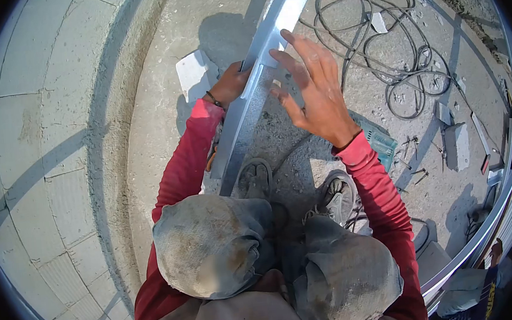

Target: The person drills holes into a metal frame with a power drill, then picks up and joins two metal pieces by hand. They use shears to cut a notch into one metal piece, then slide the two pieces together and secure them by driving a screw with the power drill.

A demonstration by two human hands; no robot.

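Note:
A long, shiny metal profile (246, 106) runs diagonally from the top of the view down toward my feet, above the dusty floor. My left hand (230, 86) grips it from its left side, with the fingers partly hidden behind the metal. To the right of the profile is my right hand (316, 89), its fingers spread and bent toward the metal. The fingertips are close to the profile's edge; whether they touch it I cannot tell. Nothing is held in that hand.
A dark cable (374, 60) lies coiled at the upper right. A green power tool (381, 144) is below my right wrist. Block pieces (457, 147) and loose metal parts lie farther right. A block wall (44, 146) curves along the left. Another person's hand (496, 252) shows at lower right.

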